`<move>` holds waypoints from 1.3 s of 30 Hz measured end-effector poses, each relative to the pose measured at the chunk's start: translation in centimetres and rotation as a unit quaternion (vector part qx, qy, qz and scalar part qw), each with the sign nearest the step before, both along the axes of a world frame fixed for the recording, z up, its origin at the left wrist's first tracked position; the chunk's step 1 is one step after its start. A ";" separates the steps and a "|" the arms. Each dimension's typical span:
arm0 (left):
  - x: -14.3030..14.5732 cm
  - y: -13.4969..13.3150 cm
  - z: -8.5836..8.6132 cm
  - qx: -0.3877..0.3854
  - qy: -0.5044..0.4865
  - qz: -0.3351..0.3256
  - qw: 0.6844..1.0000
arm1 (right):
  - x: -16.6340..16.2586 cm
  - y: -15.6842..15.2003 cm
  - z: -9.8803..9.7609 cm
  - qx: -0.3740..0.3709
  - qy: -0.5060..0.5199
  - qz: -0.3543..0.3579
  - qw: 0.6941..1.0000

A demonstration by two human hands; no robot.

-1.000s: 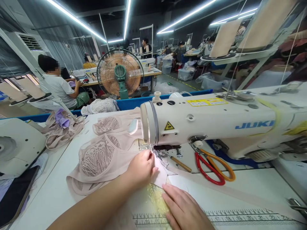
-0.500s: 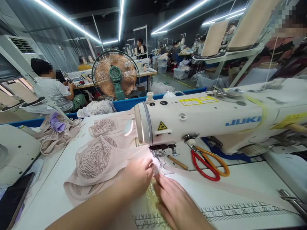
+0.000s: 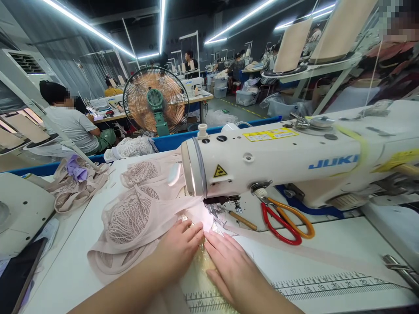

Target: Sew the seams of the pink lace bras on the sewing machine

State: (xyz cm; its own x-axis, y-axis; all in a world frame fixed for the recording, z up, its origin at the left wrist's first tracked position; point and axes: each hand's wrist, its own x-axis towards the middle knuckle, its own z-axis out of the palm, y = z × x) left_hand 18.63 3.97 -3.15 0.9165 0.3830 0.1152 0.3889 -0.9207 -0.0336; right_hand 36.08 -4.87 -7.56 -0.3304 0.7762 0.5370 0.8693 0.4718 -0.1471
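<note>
A pale pink lace bra (image 3: 131, 218) lies on the white table, its edge drawn under the needle of the white JUKI sewing machine (image 3: 278, 161). My left hand (image 3: 180, 248) lies on the fabric just in front of the presser foot (image 3: 214, 212), fingers stretched out and pressed flat. My right hand (image 3: 229, 264) rests beside it, fingers extended toward the needle, on the fabric and a yellowish worn patch of table. The fingertips of both hands nearly meet. A thin pink strap (image 3: 294, 248) runs right across the table.
Red and orange scissors (image 3: 288, 220) and a wooden-handled tool (image 3: 242, 220) lie under the machine arm. More bras (image 3: 78, 185) are piled at the left near another machine (image 3: 19, 213). A printed ruler (image 3: 327, 285) runs along the front edge. A fan (image 3: 155, 102) and other workers sit behind.
My left hand has slid back from the needle and flattened on the fabric. My right hand has moved up from the table edge to sit beside it near the presser foot.
</note>
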 end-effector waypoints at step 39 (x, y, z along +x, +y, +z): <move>-17.5 -2.1 -1.0 0.143 0.068 0.299 0.941 | -14.8 -1.5 -4.7 0.042 0.010 0.030 0.999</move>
